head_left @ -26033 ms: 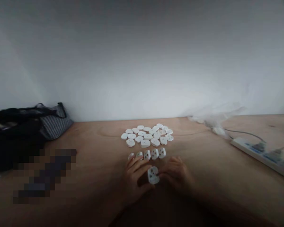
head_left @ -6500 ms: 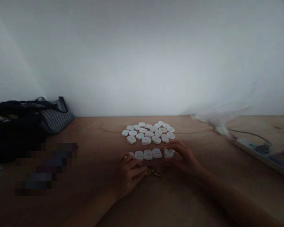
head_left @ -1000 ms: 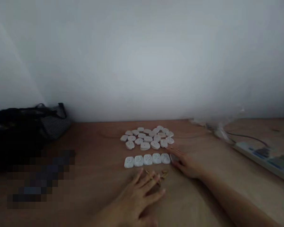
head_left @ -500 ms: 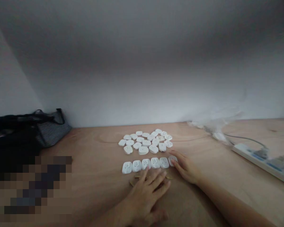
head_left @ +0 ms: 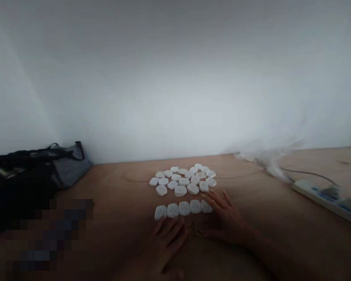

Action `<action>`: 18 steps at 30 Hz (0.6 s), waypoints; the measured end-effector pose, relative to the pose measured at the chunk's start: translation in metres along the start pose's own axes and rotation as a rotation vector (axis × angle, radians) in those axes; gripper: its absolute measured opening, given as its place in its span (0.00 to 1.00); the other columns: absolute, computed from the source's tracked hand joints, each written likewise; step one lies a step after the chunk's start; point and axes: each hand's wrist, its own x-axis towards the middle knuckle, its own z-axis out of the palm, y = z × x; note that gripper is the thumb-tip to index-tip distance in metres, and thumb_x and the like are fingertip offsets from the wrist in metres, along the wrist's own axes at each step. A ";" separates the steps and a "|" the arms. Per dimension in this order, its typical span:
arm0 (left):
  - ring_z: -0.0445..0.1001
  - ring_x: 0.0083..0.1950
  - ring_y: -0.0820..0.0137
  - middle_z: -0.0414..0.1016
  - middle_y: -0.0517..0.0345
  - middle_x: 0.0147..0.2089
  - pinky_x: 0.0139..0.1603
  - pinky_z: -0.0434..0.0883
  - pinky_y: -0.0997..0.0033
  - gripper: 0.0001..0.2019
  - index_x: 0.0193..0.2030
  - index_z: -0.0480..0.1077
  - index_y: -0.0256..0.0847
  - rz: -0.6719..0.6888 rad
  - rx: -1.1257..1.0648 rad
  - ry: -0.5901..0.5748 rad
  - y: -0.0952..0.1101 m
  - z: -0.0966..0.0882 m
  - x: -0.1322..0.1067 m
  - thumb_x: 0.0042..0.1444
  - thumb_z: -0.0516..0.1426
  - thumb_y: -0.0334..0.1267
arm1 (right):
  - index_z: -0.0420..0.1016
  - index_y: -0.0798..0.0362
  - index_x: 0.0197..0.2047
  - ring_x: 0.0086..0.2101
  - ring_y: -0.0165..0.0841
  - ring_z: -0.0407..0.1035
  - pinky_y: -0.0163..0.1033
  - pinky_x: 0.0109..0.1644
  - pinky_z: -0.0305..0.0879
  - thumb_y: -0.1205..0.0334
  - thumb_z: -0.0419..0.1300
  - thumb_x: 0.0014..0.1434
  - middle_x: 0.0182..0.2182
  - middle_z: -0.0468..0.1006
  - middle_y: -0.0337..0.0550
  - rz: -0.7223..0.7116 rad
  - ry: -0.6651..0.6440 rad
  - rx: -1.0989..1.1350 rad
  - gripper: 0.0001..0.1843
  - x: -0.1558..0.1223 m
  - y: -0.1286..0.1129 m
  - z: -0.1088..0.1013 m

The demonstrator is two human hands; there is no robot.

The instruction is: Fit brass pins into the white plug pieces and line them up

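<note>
A row of white rounded-square plastic pieces with small holes [head_left: 184, 208], like socket covers, lies across the wooden table. My left hand [head_left: 168, 244] rests low in front of the row's left part, fingers spread and holding nothing visible. At the right end, my right hand [head_left: 226, 216] reaches over with fingers stretched and apart; its fingertips partly cover the last visible white piece [head_left: 206, 206]. Between my hands sits a small heap of brass-coloured bits [head_left: 194, 229], too dim to make out exactly. Behind the row, several more white plastic pieces [head_left: 180, 191] form a loose cluster.
A power strip [head_left: 324, 201] with plugs and a grey cable stands on the right. Near the wall behind it is a crumpled clear plastic bag [head_left: 272, 160]. On the left lies a black bag with a striped side [head_left: 68, 168], beside a pixelated patch.
My left hand has shifted left and nearer, exposing the brass bits. My right hand has spread its fingers away from the end piece, which is now out of sight. The picture is darker.
</note>
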 end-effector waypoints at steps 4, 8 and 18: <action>0.42 0.68 0.52 0.40 0.52 0.69 0.64 0.40 0.41 0.35 0.67 0.41 0.50 -0.001 -0.017 0.004 0.001 -0.004 0.003 0.57 0.42 0.62 | 0.44 0.45 0.66 0.62 0.47 0.46 0.62 0.63 0.33 0.44 0.59 0.51 0.62 0.55 0.48 0.023 0.018 -0.008 0.44 0.004 -0.001 0.005; 0.41 0.68 0.53 0.40 0.53 0.69 0.64 0.40 0.43 0.34 0.67 0.41 0.50 0.041 -0.063 0.043 0.004 -0.007 -0.001 0.58 0.43 0.60 | 0.46 0.48 0.65 0.61 0.44 0.47 0.59 0.64 0.37 0.50 0.58 0.55 0.62 0.56 0.49 -0.086 0.043 0.016 0.39 -0.004 -0.004 0.003; 0.37 0.69 0.50 0.35 0.53 0.70 0.63 0.38 0.39 0.36 0.67 0.37 0.52 -0.052 -0.065 -0.026 0.006 -0.006 -0.013 0.57 0.44 0.62 | 0.37 0.49 0.67 0.63 0.46 0.36 0.56 0.65 0.34 0.41 0.53 0.56 0.66 0.38 0.47 -0.325 -0.403 0.165 0.44 -0.020 -0.034 -0.016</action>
